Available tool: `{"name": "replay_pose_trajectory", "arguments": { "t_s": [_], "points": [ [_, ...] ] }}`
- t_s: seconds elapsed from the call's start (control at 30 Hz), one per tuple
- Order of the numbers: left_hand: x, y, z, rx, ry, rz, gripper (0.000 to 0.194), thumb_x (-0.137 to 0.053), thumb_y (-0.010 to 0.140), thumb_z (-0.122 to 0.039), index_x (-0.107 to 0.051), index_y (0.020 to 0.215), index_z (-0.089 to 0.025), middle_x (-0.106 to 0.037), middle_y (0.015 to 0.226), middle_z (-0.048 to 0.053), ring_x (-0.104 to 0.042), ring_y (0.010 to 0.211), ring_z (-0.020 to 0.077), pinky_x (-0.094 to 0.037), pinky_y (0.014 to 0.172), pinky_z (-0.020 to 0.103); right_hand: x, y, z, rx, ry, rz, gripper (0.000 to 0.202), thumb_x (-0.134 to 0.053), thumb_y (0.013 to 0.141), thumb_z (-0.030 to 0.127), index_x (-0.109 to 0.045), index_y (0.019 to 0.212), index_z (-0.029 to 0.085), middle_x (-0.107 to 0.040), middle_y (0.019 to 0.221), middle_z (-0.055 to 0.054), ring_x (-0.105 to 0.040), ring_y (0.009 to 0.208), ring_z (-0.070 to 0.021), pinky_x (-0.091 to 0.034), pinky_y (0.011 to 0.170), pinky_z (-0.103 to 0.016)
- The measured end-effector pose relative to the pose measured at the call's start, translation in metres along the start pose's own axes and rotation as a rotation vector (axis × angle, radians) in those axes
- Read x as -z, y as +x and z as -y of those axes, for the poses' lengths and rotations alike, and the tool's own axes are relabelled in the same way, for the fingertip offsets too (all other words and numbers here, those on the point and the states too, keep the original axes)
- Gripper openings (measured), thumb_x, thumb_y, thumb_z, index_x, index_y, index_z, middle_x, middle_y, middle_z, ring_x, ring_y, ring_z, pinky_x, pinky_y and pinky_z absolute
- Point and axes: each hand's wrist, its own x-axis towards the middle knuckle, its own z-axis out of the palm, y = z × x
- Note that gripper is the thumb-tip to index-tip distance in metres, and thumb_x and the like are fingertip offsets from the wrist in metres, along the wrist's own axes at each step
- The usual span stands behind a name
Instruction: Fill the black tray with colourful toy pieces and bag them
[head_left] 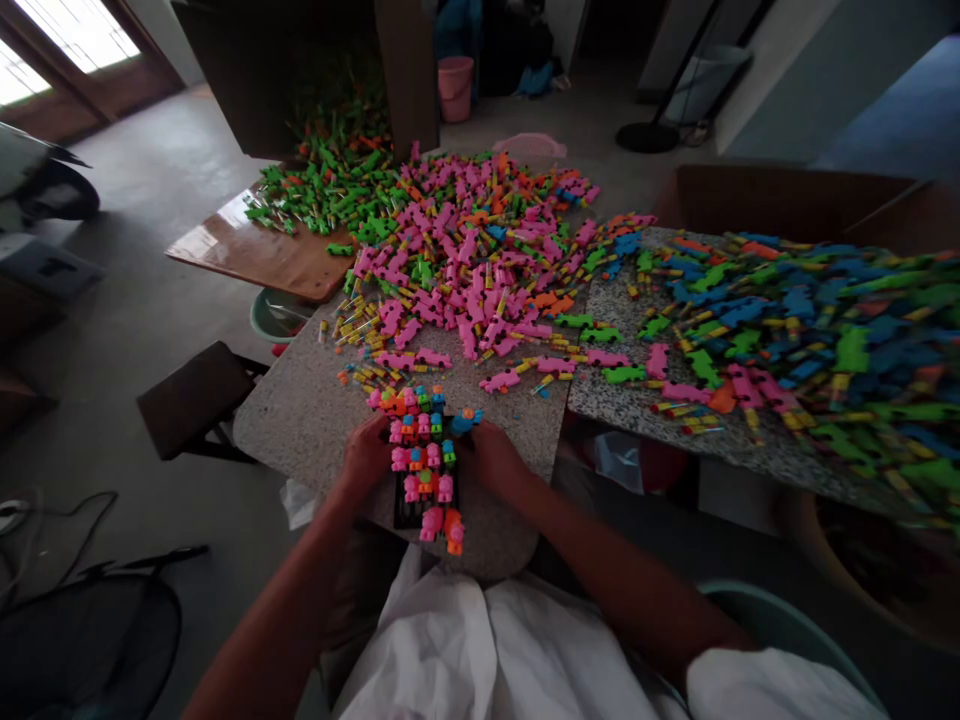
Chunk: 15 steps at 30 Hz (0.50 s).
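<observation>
Nearest you, below your white shirt front (pixel 450 640), a granite table (pixel 300 390) reaches your lap. On it, just in front of you, stands a black rack (pixel 407 510), carrying uneven crosswise rows of small figures (pixel 425 455) in pink, orange, blue and green. Your left hand (pixel 366 452) is at the rack's left side; its fingertips are hidden, so whether it grips or merely rests there cannot be told. Your right hand (pixel 487 455) is by the far right corner, its fingertips seemingly closed on a blue piece (pixel 465 422) (the light is dim, so the exact grip is hard to read).

To work well here, steady the rack with your left hand and pinch the blue piece lightly, keeping your knuckles off the neighbouring figures. Lifting straight rather than sweeping sideways should spare the crowded rows; the nearest pair, at the rack's edge, looks easiest to knock.

Beyond the rack lie loose yellow sticks (pixel 358 325), then a broad pile of pink pieces (pixel 469 250). Keep these from sliding against the rack. Farther left, green pieces (pixel 337 190) spread over a wooden board (pixel 225 245); to the right, a mixed heap (pixel 795 300) covers another slab. A pink bucket (pixel 456 90) stands on the floor behind.
</observation>
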Motion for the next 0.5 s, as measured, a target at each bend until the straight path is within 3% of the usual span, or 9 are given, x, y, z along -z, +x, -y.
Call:
{"name": "replay_pose_trajectory", "arguments": {
  "t_s": [0.13, 0.27, 0.37, 0.5],
  "points": [
    [0.0, 0.0, 0.0, -0.01, 0.001, -0.001, 0.018, -0.068, 0.076, -0.036, -0.073, 0.084, -0.02, -0.079, 0.085, 0.005, -0.066, 0.077, 0.0208, -0.047, 0.068, 0.027, -0.001, 0.002, -0.001, -0.046, -0.013, 0.035, 0.012, -0.065, 0.101, 0.03, -0.071, 0.099, 0.02, -0.073, 0.096, -0.006, -0.061, 0.084, -0.02, -0.043, 0.077, -0.03],
    [0.001, 0.0, 0.0, -0.002, -0.002, 0.005, 0.02, -0.067, 0.078, -0.035, -0.075, 0.089, -0.02, -0.077, 0.081, 0.003, -0.067, 0.077, 0.0209, -0.047, 0.066, 0.027, 0.005, 0.003, 0.002, -0.081, 0.123, 0.101, 0.013, -0.067, 0.098, 0.032, -0.073, 0.094, 0.021, -0.075, 0.091, -0.003, -0.065, 0.085, -0.0204, -0.044, 0.076, -0.029],
    [0.001, 0.0, -0.001, -0.021, 0.0, -0.001, 0.016, -0.068, 0.078, -0.035, -0.071, 0.081, -0.02, -0.074, 0.076, 0.003, -0.064, 0.073, 0.0195, -0.048, 0.069, 0.027, 0.013, 0.008, 0.0, -0.143, 0.312, 0.151, 0.016, -0.071, 0.094, 0.036, -0.077, 0.093, 0.02, -0.077, 0.091, -0.002, -0.068, 0.089, -0.0219, -0.049, 0.078, -0.03],
    [0.001, 0.0, -0.002, -0.028, -0.018, -0.006, 0.018, -0.067, 0.08, -0.036, -0.072, 0.084, -0.02, -0.076, 0.081, 0.004, -0.064, 0.073, 0.0194, -0.049, 0.07, 0.028, 0.023, 0.016, -0.007, -0.37, 0.668, 0.21, 0.029, -0.078, 0.084, 0.042, -0.076, 0.101, 0.019, -0.072, 0.078, 0.001, -0.064, 0.067, -0.0177, -0.053, 0.064, -0.029]
  ]
}}
